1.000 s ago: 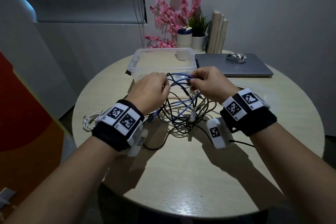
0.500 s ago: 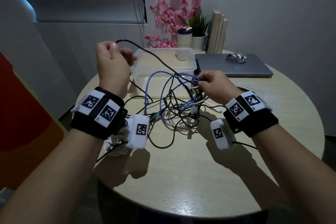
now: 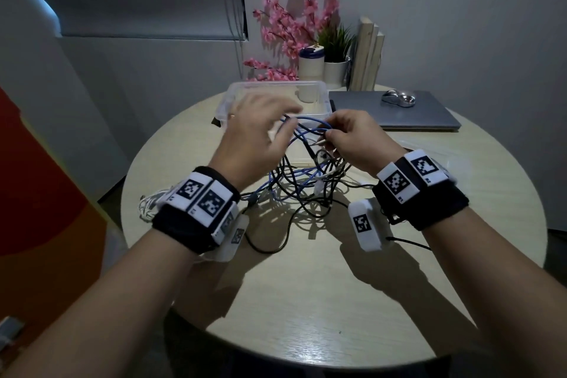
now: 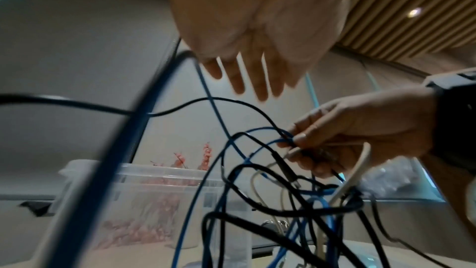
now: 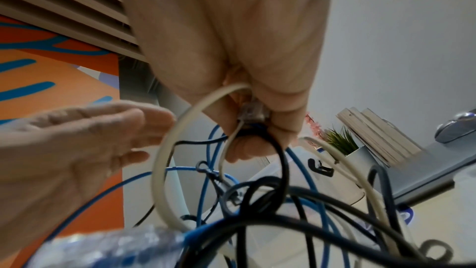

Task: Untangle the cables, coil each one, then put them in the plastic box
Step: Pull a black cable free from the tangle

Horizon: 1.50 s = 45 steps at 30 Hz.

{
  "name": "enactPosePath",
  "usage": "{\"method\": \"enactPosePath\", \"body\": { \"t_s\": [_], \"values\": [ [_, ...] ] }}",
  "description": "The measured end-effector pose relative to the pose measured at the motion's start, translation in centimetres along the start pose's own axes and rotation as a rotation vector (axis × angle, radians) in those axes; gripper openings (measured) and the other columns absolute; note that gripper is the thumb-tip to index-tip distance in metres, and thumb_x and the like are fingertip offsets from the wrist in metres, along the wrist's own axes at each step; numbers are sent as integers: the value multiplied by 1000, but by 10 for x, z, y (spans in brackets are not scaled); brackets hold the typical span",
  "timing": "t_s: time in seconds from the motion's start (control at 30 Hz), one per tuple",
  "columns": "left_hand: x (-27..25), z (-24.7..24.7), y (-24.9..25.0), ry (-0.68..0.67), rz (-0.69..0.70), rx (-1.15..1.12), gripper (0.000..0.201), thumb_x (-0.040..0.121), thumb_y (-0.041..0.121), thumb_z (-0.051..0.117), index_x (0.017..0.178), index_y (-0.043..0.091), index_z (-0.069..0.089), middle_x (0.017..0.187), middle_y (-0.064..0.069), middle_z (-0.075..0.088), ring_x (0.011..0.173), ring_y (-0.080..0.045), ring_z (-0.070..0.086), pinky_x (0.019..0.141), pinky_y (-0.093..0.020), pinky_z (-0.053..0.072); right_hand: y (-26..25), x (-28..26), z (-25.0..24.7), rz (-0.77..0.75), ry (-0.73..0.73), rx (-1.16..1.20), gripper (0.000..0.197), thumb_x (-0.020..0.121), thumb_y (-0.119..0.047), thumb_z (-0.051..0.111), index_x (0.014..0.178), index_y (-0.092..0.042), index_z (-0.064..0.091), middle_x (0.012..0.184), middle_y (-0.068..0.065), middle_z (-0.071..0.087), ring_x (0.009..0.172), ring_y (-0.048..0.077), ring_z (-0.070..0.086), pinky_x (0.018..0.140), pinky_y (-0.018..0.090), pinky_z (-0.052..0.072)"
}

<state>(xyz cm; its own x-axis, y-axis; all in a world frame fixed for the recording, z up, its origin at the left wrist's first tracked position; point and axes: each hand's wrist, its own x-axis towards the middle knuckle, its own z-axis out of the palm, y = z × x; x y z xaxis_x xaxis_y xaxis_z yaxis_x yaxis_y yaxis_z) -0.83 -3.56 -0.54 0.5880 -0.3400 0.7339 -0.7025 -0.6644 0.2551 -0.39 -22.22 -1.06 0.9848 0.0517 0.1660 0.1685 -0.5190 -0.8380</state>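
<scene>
On the round table (image 3: 306,301), just before the empty plastic box (image 3: 319,92), the blue, black and white cables (image 3: 302,184) remain one knot, none coiled, as the right hand (image 3: 352,138) pinches several strands and the left hand (image 3: 254,132) hovers, fingers spread.

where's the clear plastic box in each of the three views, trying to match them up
Head: plastic box sits at the table's far side, upper centre, behind both hands.
Left wrist: lower left, behind the hanging cables.
Right wrist: only a pale corner with a black latch, right of centre, below the right hand.
Shared landmark: the pink blossoms, seen past the box in the left wrist view.
</scene>
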Motion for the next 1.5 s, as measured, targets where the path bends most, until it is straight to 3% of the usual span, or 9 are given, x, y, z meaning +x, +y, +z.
{"method": "enactPosePath", "body": {
  "t_s": [0.1, 0.23, 0.53, 0.63, 0.73, 0.97, 1.13, 1.3, 1.5],
  "values": [
    [0, 13, 0, -257, -69, 221, 34, 93, 42, 52, 121, 25, 63, 117, 4, 64, 115, -22, 46, 98, -42, 33, -3, -1, 0, -33, 14, -10, 19, 94, -4, 48, 96, -13, 65, 85, 14, 67, 75, 25, 62, 78, 46, 54],
    [7, 17, -2, -259, -126, 259, 25, 94, 32, 55, 116, 26, 67, 108, 2, 63, 107, -23, 44, 89, -38, 32, -6, -2, -2, -59, 24, -20, 23, 94, -5, 48, 87, -22, 62, 89, 10, 70, 81, 28, 64, 79, 49, 55],
    [23, -5, -1, 204, -300, -137, 13, 92, 16, 55, 83, 9, 62, 81, 1, 52, 77, -15, 49, 68, -15, 38, -3, 3, -13, -62, 92, -98, 25, 92, -7, 50, 83, -26, 62, 91, 5, 70, 77, 19, 64, 63, 30, 52],
    [28, -19, -13, 335, -389, -217, 12, 90, 24, 51, 78, 24, 53, 77, 1, 54, 74, -24, 55, 69, -39, 49, 4, 4, -17, -23, 112, -140, 23, 90, -3, 49, 90, -20, 65, 89, 3, 69, 64, 5, 56, 52, 16, 39],
    [31, -34, -23, 438, -491, -275, 16, 88, 32, 49, 72, 35, 50, 70, 5, 56, 71, -27, 59, 69, -49, 53, 11, 5, -19, 6, 133, -88, 30, 90, 1, 48, 89, -27, 61, 92, 1, 69, 74, 9, 61, 57, 19, 42],
    [29, -38, -24, 502, -652, -539, 23, 99, 16, 45, 77, 24, 47, 72, 6, 53, 60, -4, 56, 65, -27, 53, 13, 3, -17, 44, 84, -131, 48, 85, 11, 45, 107, -30, 56, 97, 5, 62, 76, 15, 57, 53, 21, 40],
    [27, -34, -10, 328, -583, -719, 22, 101, 12, 42, 81, 20, 48, 71, 3, 56, 67, -10, 59, 69, -29, 54, 1, -4, -7, -103, 116, -359, 49, 79, 12, 51, 95, -33, 59, 106, -1, 45, 108, 21, 48, 93, 36, 43],
    [27, -32, 1, 258, -485, -782, 21, 100, 11, 42, 83, 19, 50, 70, 7, 64, 71, -11, 63, 69, -30, 54, -9, -7, 0, -128, -1, -311, 30, 86, -8, 57, 112, -18, 67, 82, -11, 54, 76, 4, 53, 61, 11, 36],
    [29, -41, 2, 327, -477, -851, 18, 102, 13, 39, 87, 16, 48, 70, 5, 66, 73, -12, 66, 70, -29, 55, 0, -10, 1, -102, -123, -344, 40, 87, 2, 51, 106, -28, 69, 97, -5, 58, 86, 9, 56, 65, 18, 43]
  ]
}}
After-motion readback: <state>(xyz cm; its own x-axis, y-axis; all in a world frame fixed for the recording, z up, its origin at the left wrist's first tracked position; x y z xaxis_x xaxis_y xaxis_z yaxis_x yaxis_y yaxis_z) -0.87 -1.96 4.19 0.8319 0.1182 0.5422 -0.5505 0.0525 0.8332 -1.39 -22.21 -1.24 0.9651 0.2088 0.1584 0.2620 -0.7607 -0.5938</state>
